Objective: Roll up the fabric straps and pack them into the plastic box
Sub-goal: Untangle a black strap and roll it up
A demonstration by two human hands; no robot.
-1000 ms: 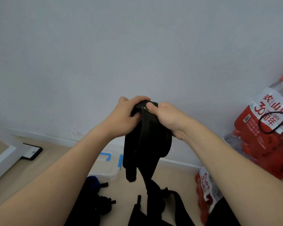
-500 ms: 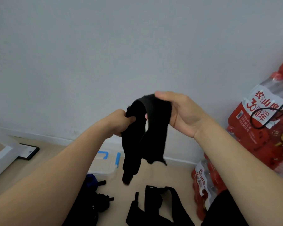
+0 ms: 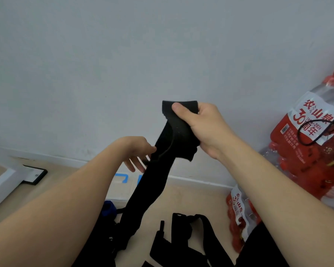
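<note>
Up at centre right, the right hand point(image 3: 206, 130) clutches the top of a black strap point(image 3: 174, 135), with the thumb pressed across its front. The strap hangs down and leftward toward the bottom of the frame. Lower and to the left, the left hand point(image 3: 137, 154) is relaxed, its loose, spread fingers touching the strap's left edge without gripping. Behind the strap, by the wall point(image 3: 123, 64), a clear box point(image 3: 117, 191) with blue latches stands on the floor point(image 3: 191, 199). More straps point(image 3: 181, 237) lie at bottom centre.
</note>
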